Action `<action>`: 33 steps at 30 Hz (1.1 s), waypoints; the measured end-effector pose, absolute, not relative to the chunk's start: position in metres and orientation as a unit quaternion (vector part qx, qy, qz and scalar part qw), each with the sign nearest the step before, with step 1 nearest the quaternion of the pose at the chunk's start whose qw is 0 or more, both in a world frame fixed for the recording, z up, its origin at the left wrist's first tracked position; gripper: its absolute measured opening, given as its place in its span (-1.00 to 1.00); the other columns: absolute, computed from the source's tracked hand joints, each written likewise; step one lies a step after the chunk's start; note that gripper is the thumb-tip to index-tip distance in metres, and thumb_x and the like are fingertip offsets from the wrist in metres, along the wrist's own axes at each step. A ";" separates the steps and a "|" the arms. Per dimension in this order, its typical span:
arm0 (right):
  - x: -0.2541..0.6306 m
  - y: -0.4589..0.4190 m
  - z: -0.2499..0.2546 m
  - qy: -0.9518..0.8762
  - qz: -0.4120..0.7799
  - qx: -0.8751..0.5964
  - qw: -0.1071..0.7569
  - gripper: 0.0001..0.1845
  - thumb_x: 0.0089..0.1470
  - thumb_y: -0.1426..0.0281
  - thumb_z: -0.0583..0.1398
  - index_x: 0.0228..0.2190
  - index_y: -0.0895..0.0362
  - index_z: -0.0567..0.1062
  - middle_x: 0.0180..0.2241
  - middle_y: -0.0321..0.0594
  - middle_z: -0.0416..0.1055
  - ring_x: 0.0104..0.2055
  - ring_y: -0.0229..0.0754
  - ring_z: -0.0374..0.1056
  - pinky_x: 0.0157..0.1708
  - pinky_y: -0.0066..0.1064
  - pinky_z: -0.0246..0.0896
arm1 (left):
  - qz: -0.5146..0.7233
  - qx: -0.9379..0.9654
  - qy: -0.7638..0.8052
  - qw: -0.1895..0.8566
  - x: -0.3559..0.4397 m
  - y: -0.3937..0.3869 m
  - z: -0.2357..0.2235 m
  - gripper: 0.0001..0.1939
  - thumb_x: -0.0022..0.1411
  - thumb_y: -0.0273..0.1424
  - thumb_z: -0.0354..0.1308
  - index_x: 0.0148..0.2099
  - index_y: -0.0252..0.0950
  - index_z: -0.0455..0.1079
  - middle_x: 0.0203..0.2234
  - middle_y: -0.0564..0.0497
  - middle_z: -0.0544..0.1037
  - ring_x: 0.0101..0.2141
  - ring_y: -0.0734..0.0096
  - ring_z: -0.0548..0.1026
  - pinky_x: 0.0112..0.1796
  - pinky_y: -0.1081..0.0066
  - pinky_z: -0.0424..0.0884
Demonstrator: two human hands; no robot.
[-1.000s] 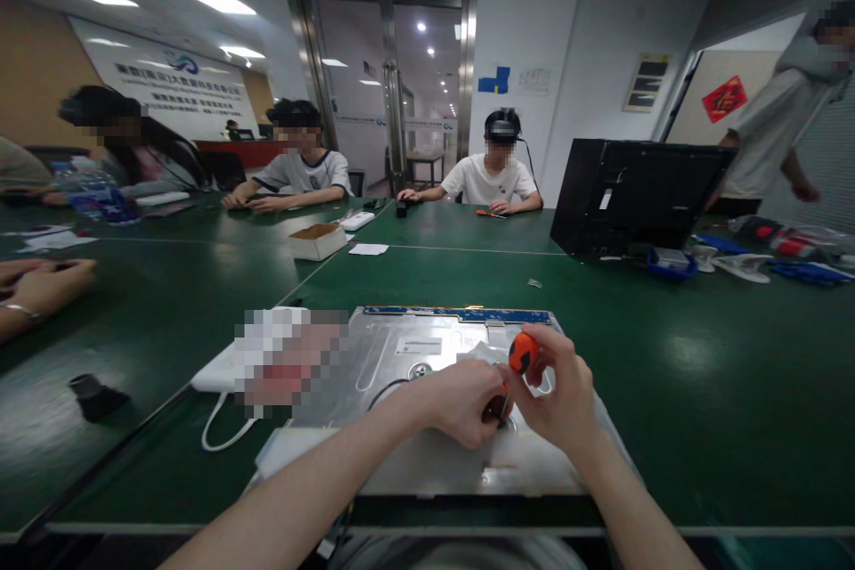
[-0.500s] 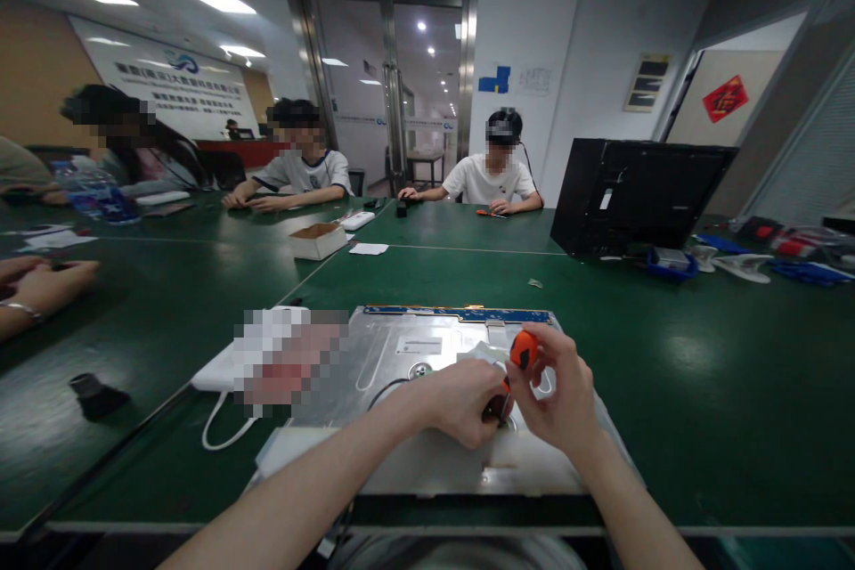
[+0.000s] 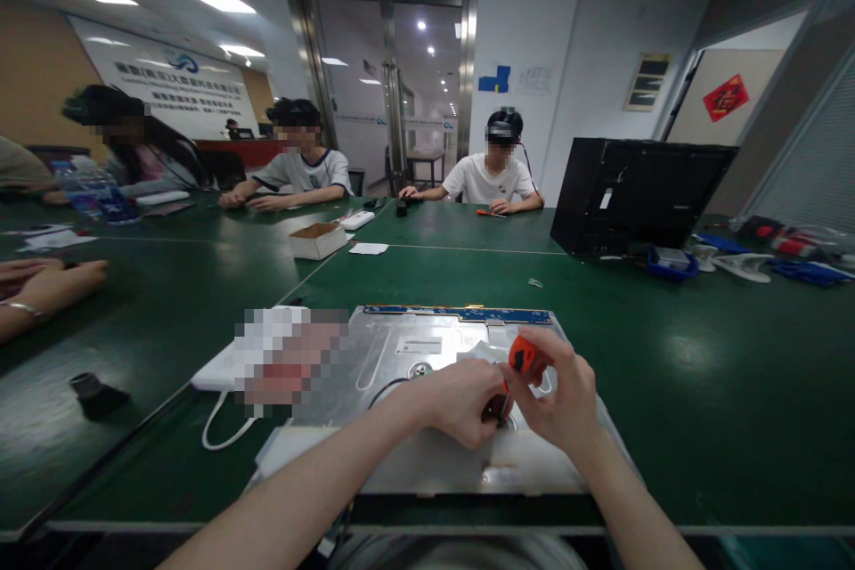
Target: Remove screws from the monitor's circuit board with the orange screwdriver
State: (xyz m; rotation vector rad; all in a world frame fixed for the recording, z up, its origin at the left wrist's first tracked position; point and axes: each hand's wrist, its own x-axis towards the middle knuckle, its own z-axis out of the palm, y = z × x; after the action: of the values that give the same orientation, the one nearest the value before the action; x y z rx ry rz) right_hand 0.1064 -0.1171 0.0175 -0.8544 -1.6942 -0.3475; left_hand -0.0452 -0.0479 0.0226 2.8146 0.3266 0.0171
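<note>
A flat silver metal panel [image 3: 384, 356], with a blue circuit board [image 3: 427, 313] along its far edge, lies on the green table in front of me. My right hand [image 3: 561, 387] grips the orange-and-black handle of a screwdriver [image 3: 521, 354]. The tool stands tilted, its shaft pointing down at a round fitting on the panel; the tip is hard to see. My left hand [image 3: 464, 401] rests low over the panel, fingers closed around the lower part of the screwdriver and partly hidden. Left of it are a round metal piece [image 3: 420, 370] and a dark cable.
A white device with a cable [image 3: 220, 361] lies left of the panel, near a black nozzle-like piece [image 3: 97, 396]. Farther off are an open box [image 3: 318, 241], a large black monitor [image 3: 634, 196] and a blue tray [image 3: 671, 264]. Several people sit around the table.
The screwdriver handle has turned a little in my right hand, whose fingers have shifted slightly. My left hand stays in place. At the far left, another person's hands have moved slightly right.
</note>
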 end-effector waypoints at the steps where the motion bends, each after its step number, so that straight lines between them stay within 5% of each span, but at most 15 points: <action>1: 0.107 -0.117 0.018 -0.723 -0.149 -0.363 0.569 -0.72 0.24 0.39 0.18 -0.02 0.08 0.30 -0.47 -0.39 0.37 -0.63 -0.36 0.22 -0.63 -0.51 0.19 | 0.005 0.982 0.114 0.152 -0.045 -0.048 0.023 -0.91 -0.03 -0.54 0.14 -0.39 -0.31 0.37 -0.53 0.05 0.51 -0.52 0.41 0.38 -0.49 0.47 0.30; 13: 0.105 -0.118 0.019 -0.717 -0.136 -0.371 0.575 -0.73 0.25 0.36 0.19 -0.03 0.07 0.31 -0.38 -0.30 0.48 -0.63 -0.39 0.27 -0.69 -0.55 0.20 | 0.006 0.982 0.114 0.148 -0.046 -0.047 0.023 -0.90 -0.04 -0.53 0.14 -0.38 -0.30 0.36 -0.53 0.06 0.49 -0.53 0.40 0.37 -0.49 0.46 0.31; 33: 0.105 -0.118 0.020 -0.716 -0.153 -0.375 0.568 -0.75 0.28 0.26 0.17 -0.06 0.05 0.29 -0.49 -0.40 0.40 -0.67 -0.37 0.24 -0.68 -0.53 0.23 | 0.000 0.982 0.115 0.150 -0.044 -0.047 0.021 -0.90 -0.03 -0.54 0.15 -0.47 -0.28 0.28 -0.56 0.08 0.46 -0.51 0.41 0.37 -0.49 0.46 0.28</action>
State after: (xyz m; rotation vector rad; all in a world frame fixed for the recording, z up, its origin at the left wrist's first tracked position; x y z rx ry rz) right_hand 0.1051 -0.1183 0.0202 -0.8812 -1.6832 -0.3604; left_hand -0.0440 -0.0470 0.0209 2.8212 0.3311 -0.0006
